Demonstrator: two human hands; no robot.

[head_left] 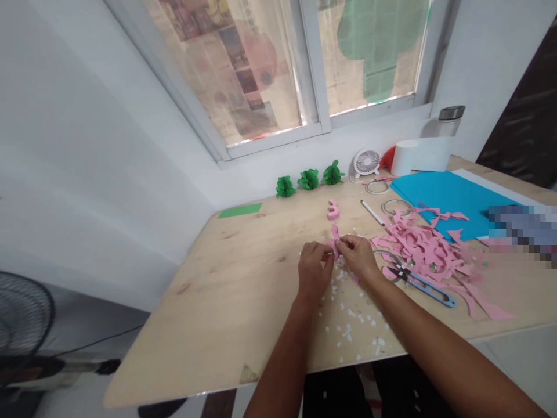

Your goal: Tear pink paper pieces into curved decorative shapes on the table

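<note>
I see pink curved paper scraps [415, 247] by bright blue flat sheets [448, 200], deep green ruffled paper shapes [308, 179] on the far side, and pale brown knots dotting the yellowish wooden tabletop [243, 278].

Small white desk fan [366, 162] is standing near the wall, right of upper centre. Metal-lidded bottle [450, 123] is showing at upper right, lower part hidden. Sliding window [261, 69] is filling the top middle. Caged black fan [26, 325] is standing at lower left, partly cut off. Black cable [102, 338] is running to its right.
</note>
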